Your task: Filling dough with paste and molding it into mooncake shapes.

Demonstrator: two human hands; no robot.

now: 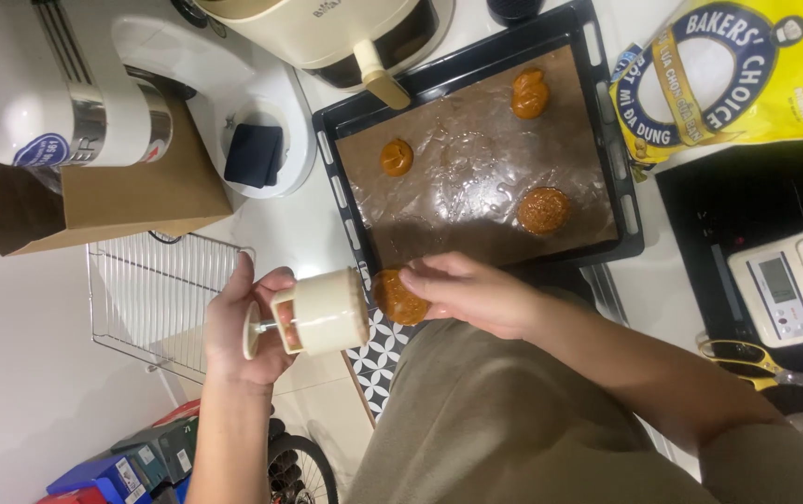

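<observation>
The left hand (238,327) is closed around a cream plunger mould (313,313), thumb behind its plunger end, holding it sideways in the air just off the near edge of the black baking tray (607,121). The right hand (471,294) pinches a round brown pressed cake (399,299) at the mould's open mouth, though whether the cake has fully left the mould is hard to tell. Three more brown pieces (543,210) lie well apart on the brown paper lining the tray, which rests on the white bench (294,229) beside a wire cooling rack (154,294) and a yellow flour bag (747,65).
</observation>
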